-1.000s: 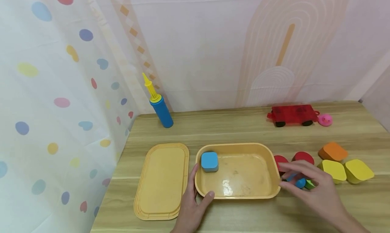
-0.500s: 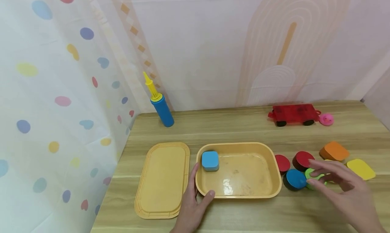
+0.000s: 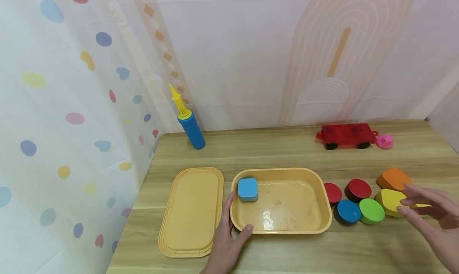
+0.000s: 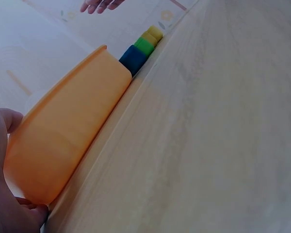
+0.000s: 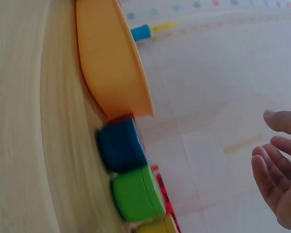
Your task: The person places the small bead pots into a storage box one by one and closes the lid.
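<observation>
A yellow plastic box stands on the wooden table with a light-blue block inside its left end. My left hand holds the box's near left corner, thumb over the near rim and fingers along the left side. At the right, my right hand hovers with nothing in it, thumb and fingers apart. Under and beside it are a yellow block and another yellow block, mostly hidden by the fingers. An orange block lies just behind. In the right wrist view the right hand is raised above the blocks.
Between box and right hand sit two red blocks, a dark-blue block and a green block. A yellow lid lies left of the box. Farther back are a blue pump, a red wagon and a pink toy.
My right hand has moved right, from the box's right end past the dark-blue and green blocks to the yellow ones. My left hand and the box have stayed in place.
</observation>
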Demonstrator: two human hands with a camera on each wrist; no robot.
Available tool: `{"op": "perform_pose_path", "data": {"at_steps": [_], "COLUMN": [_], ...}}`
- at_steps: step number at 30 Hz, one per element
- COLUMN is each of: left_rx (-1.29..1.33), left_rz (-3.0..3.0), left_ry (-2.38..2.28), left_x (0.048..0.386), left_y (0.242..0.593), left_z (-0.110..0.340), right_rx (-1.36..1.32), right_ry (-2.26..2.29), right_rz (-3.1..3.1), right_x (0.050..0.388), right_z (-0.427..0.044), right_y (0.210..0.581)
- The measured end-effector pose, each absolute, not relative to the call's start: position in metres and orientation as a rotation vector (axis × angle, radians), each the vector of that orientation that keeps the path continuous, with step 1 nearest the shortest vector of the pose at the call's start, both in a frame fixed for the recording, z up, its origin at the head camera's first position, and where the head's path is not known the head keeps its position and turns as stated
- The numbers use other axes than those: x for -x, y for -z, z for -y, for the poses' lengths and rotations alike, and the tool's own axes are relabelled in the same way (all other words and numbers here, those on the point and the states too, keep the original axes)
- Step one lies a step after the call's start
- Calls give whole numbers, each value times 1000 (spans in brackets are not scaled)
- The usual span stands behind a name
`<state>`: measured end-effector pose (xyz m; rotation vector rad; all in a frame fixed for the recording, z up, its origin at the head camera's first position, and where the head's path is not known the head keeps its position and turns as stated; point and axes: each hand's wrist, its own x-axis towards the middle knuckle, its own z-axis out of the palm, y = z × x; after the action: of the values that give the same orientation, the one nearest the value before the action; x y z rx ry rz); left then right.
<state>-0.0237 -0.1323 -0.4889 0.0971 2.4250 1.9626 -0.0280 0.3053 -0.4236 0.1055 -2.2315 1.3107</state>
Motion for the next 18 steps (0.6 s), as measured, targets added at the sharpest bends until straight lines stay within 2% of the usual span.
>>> {"op": "perform_pose_path", "data": {"at_steps": [18], "left_rx": [-108], "left_rz": [-2444], "left_ry": [-1967], "left_x": [23], "left_y": [492], "left_z": [133], "right_rx": [302], "right_ry": [-1193], "right_rz": [2383], "right_x": [45], "right_z": [-360], "right_y": [451]}}
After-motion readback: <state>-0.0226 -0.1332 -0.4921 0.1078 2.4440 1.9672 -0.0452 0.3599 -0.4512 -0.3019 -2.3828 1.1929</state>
